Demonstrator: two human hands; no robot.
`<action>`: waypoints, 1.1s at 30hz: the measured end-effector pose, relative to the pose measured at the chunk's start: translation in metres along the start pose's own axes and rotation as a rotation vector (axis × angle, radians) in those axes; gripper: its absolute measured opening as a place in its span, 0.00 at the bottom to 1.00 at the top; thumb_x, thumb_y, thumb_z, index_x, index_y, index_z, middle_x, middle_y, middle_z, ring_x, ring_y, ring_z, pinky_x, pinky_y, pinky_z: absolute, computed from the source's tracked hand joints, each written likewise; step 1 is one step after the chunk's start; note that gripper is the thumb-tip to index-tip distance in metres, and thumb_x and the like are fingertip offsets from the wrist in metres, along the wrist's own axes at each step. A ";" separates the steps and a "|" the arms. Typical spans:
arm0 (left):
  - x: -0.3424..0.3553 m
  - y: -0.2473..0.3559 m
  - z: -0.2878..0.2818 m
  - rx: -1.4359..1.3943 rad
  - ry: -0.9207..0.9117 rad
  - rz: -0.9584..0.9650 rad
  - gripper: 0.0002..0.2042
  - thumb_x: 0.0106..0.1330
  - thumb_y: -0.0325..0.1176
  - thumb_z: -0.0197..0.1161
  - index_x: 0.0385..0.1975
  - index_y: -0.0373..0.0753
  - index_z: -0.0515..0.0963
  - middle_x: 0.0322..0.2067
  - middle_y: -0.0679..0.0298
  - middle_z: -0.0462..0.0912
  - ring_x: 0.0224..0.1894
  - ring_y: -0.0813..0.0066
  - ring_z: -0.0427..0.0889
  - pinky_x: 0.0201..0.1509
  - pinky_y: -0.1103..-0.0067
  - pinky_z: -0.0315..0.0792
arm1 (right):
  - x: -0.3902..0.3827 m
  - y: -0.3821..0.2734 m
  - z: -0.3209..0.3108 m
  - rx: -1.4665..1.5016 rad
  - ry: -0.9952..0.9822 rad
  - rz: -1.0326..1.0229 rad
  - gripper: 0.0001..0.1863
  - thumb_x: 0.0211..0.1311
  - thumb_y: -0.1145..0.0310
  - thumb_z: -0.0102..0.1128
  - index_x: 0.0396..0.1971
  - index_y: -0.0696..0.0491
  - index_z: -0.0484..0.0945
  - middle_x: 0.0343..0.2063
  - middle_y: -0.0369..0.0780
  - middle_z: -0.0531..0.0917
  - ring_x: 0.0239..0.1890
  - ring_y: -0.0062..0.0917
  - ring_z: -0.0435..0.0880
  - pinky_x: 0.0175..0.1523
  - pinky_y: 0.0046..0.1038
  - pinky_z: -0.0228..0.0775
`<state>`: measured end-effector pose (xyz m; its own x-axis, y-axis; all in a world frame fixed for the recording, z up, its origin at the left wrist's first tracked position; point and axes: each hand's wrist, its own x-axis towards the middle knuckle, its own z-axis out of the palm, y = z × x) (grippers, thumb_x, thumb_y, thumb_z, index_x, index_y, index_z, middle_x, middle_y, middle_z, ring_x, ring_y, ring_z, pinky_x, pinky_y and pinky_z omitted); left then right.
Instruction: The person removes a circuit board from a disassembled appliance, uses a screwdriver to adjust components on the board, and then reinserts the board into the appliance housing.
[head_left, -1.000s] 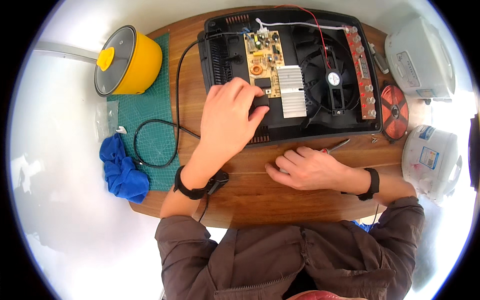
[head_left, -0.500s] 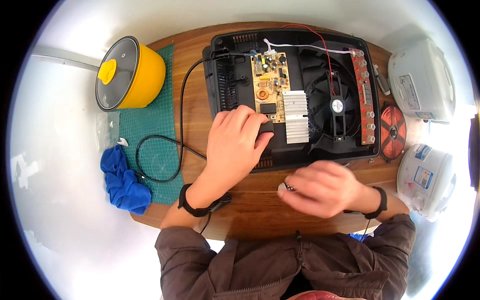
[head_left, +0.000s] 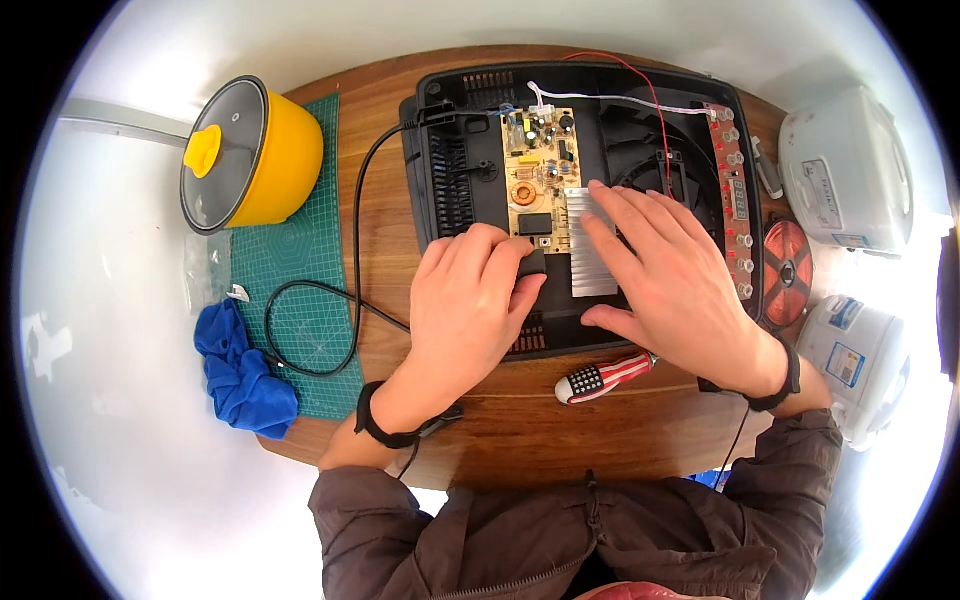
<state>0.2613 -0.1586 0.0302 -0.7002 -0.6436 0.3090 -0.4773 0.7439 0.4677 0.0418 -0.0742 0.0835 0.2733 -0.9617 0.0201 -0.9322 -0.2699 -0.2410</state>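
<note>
An opened black induction cooker housing [head_left: 480, 205] lies on the table with its inside facing up. My left hand [head_left: 465, 285] pinches a small black block [head_left: 533, 262] between thumb and fingers at the near edge of the yellowish circuit board [head_left: 545, 180]. With fingers stretched out, my right hand [head_left: 680, 265] rests over the silver heat sink [head_left: 592, 260], its fingertips at the fins, and covers much of the black fan [head_left: 625, 150]. A red and white screwdriver [head_left: 610, 378] with a black dotted grip lies on the wood just in front of the housing.
At the left are a yellow pot [head_left: 285, 160], a green cutting mat [head_left: 320, 390], a blue cloth [head_left: 240, 365] and a looped black power cord [head_left: 365, 220]. A red-brown coil [head_left: 788, 275] and two white rice cookers [head_left: 845, 170] stand at the right. A red display board [head_left: 740, 215] lines the housing's right side.
My right hand has put the screwdriver down on the table and moved up onto the heat sink, fingers spread. The left hand keeps its pinch on the black block.
</note>
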 end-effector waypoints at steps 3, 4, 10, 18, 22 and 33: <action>0.000 0.000 0.001 -0.002 0.008 0.001 0.18 0.49 0.26 0.79 0.41 0.40 0.82 0.38 0.65 0.80 0.38 0.62 0.81 0.44 0.70 0.72 | 0.005 -0.004 0.004 -0.022 0.001 0.020 0.43 0.42 0.60 0.82 0.59 0.62 0.75 0.66 0.52 0.73 0.67 0.45 0.72 0.73 0.44 0.64; 0.000 0.000 0.001 -0.001 0.012 0.000 0.18 0.49 0.26 0.79 0.41 0.40 0.82 0.38 0.65 0.80 0.38 0.62 0.81 0.44 0.70 0.72 | 0.007 -0.006 0.005 -0.026 0.003 0.026 0.43 0.41 0.61 0.82 0.59 0.61 0.75 0.67 0.52 0.72 0.67 0.46 0.72 0.72 0.45 0.64; 0.000 -0.003 0.000 -0.017 0.024 0.008 0.19 0.48 0.25 0.79 0.42 0.40 0.81 0.39 0.65 0.80 0.39 0.62 0.80 0.44 0.70 0.72 | 0.013 -0.007 0.010 -0.050 0.028 0.025 0.41 0.38 0.68 0.81 0.58 0.62 0.75 0.62 0.51 0.75 0.65 0.44 0.75 0.71 0.44 0.66; 0.001 -0.002 -0.001 -0.045 0.038 -0.005 0.19 0.49 0.24 0.77 0.43 0.40 0.81 0.39 0.63 0.79 0.39 0.61 0.80 0.43 0.70 0.72 | 0.015 -0.001 0.012 0.013 0.108 0.009 0.38 0.35 0.71 0.79 0.55 0.61 0.78 0.60 0.48 0.77 0.61 0.44 0.77 0.70 0.46 0.67; 0.000 -0.004 0.000 -0.039 0.029 0.018 0.19 0.50 0.24 0.77 0.44 0.39 0.82 0.40 0.63 0.80 0.39 0.61 0.81 0.43 0.70 0.72 | 0.018 0.002 0.010 -0.006 0.093 -0.024 0.38 0.35 0.71 0.78 0.55 0.60 0.79 0.59 0.48 0.77 0.62 0.43 0.76 0.72 0.47 0.65; -0.001 -0.006 0.000 -0.038 0.017 0.043 0.18 0.50 0.24 0.77 0.43 0.38 0.83 0.39 0.63 0.81 0.38 0.61 0.81 0.43 0.70 0.72 | 0.018 0.003 0.015 -0.005 0.072 -0.035 0.39 0.35 0.71 0.78 0.56 0.61 0.78 0.61 0.48 0.76 0.63 0.42 0.76 0.74 0.47 0.63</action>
<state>0.2642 -0.1624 0.0268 -0.7108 -0.6141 0.3431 -0.4262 0.7640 0.4845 0.0470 -0.0921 0.0690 0.2880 -0.9526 0.0980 -0.9237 -0.3033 -0.2341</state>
